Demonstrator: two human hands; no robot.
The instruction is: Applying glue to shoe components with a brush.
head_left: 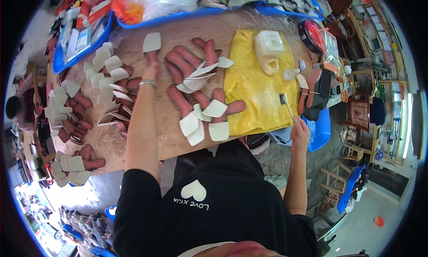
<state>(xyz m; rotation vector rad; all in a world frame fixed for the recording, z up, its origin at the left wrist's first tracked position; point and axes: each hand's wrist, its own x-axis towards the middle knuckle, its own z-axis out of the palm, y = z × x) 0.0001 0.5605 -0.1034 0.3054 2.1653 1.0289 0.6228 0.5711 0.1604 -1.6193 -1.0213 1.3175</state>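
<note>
My left hand (151,72) reaches far across the wooden table (178,34) and grips a reddish-brown shoe sole with a white heel patch (152,45); a metal bracelet sits on that wrist. My right hand (299,131) hangs past the table's right edge and holds a small brush (285,103) whose bristles point up over the yellow sheet (258,96). Between my arms lie several reddish soles with white patches (200,101).
More patched soles are lined up at the left (89,101). A white plastic jug (269,48) stands on the yellow sheet. Blue trays (84,47) with packets sit along the far edge. A blue stool (322,131) is at the right. A person's head (14,107) shows at far left.
</note>
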